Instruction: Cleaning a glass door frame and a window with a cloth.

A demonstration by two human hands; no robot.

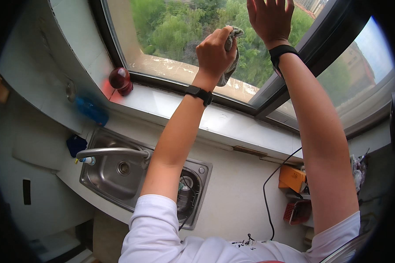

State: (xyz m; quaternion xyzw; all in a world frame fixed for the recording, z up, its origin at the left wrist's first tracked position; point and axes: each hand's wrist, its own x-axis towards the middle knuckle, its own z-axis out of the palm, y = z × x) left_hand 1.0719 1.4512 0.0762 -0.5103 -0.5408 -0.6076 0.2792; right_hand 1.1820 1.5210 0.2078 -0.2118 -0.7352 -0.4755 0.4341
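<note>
My left hand grips a crumpled grey cloth before the large window pane; part of the cloth hangs below my fingers. To its right and higher, my right hand is raised at the same window, fingers apart and partly cut off by the top of the view. No object shows in it. Both wrists carry black bands. The dark window frame runs below the pane, and trees show through the glass.
Below the white sill lies a stainless steel sink with a curved faucet. A red glass object stands on the sill. A black cable crosses the countertop near an orange box and a red basket.
</note>
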